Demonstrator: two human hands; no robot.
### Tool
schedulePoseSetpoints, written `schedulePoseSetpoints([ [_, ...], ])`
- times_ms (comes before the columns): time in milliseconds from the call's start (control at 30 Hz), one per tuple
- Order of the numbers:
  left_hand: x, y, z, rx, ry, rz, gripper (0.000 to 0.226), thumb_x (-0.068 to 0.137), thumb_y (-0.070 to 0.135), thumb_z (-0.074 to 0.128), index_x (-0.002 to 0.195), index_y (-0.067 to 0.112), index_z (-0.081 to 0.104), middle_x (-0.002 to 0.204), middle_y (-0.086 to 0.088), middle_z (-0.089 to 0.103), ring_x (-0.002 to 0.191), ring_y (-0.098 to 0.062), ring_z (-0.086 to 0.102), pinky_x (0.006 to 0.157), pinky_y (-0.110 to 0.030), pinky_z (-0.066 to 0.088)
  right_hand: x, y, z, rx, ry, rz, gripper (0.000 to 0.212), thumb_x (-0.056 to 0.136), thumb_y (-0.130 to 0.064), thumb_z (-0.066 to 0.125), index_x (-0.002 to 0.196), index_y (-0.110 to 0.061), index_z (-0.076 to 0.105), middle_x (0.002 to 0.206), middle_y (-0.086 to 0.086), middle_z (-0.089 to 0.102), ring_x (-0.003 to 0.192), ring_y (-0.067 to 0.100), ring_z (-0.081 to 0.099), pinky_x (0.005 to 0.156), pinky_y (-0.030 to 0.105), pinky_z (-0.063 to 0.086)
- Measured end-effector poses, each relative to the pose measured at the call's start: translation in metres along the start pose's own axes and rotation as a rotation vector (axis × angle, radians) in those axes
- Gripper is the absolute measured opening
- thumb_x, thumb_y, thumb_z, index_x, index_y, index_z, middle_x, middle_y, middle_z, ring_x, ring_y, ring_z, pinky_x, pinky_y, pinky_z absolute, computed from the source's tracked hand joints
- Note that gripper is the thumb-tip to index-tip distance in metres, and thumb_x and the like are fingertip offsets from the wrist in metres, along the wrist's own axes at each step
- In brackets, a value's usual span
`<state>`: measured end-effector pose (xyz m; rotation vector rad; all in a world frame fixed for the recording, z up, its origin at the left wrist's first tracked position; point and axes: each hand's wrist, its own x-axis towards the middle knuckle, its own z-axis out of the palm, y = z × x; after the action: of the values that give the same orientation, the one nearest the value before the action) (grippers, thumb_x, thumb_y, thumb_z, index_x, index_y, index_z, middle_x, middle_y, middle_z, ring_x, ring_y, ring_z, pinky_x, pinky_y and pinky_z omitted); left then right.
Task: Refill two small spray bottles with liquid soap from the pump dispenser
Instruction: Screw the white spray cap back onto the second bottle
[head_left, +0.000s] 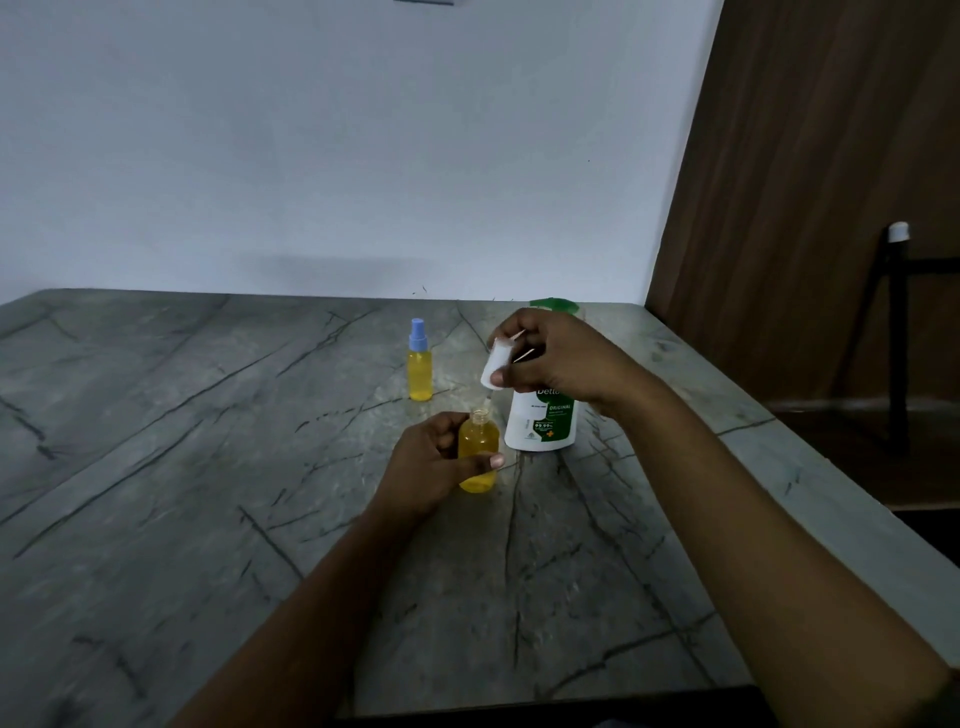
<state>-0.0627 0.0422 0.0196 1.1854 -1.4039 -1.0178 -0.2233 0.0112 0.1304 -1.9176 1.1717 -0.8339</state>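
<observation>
Gripping bottle (477, 460), left hand (428, 470); right hand (558, 358) pinches cap (493, 366); grey veined table (208, 467), white wall (311, 156).

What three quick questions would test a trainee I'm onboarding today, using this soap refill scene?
1. True or false: the blue-capped spray bottle stands upright, untouched.
2. Which hand grips the uncapped yellow bottle? A left, B right.
3. Fill in: the right hand holds a white ____ above that bottle's neck.
Key: 1 true; 2 A, the left hand; 3 spray cap.
</observation>
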Motion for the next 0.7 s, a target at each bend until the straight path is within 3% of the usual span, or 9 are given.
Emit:
schedulePoseSetpoints([
  [133,0.000,0.000,0.000,0.019,0.001,0.005,0.043,0.067,0.013,0.080,0.106,0.019,0.061,0.089,0.008,0.072,0.078,-0.003,0.069,0.064,-0.012,0.050,0.007,-0.007,-0.001,-0.166,-0.127,-0.069,0.033,0.077,-0.004,0.075,0.102,-0.020,0.063,0.106,0.005,0.067,0.093,0.017,0.067,0.069,0.018,0.053],
  [267,0.000,0.001,0.000,0.061,-0.005,0.012,0.041,0.069,0.017,0.080,0.104,0.022,0.061,0.090,0.008,0.071,0.077,-0.001,0.069,0.063,-0.009,0.050,0.012,-0.016,-0.003,-0.329,-0.208,-0.094,0.028,0.077,-0.008,0.076,0.100,-0.019,0.064,0.100,-0.006,0.068,0.090,0.009,0.065,0.075,0.022,0.051],
  [400,0.001,-0.001,-0.001,0.095,-0.008,0.022,0.047,0.067,0.020,0.081,0.111,0.014,0.063,0.095,0.002,0.073,0.082,-0.007,0.070,0.075,-0.019,0.054,0.014,-0.019,0.000,-0.453,-0.253,-0.108,0.028,0.078,-0.010,0.075,0.103,-0.018,0.065,0.091,-0.016,0.064,0.079,-0.003,0.060,0.066,0.014,0.042],
  [567,0.002,-0.002,-0.001,0.122,0.004,0.035,0.047,0.068,0.021,0.080,0.112,0.015,0.063,0.095,0.003,0.073,0.081,-0.006,0.069,0.070,-0.012,0.051,0.013,-0.010,0.005,-0.531,-0.283,-0.162,0.030,0.078,-0.011,0.075,0.100,-0.027,0.063,0.103,-0.008,0.059,0.081,-0.003,0.055,0.068,0.017,0.040],
  [700,0.001,-0.001,-0.001,0.125,0.010,0.039,0.048,0.069,0.021,0.080,0.113,0.014,0.063,0.097,0.002,0.073,0.082,-0.007,0.069,0.068,-0.011,0.051,0.014,-0.008,0.004,-0.576,-0.311,-0.185,0.028,0.078,-0.010,0.074,0.095,-0.030,0.064,0.095,-0.014,0.056,0.082,-0.005,0.053,0.067,0.018,0.038],
])
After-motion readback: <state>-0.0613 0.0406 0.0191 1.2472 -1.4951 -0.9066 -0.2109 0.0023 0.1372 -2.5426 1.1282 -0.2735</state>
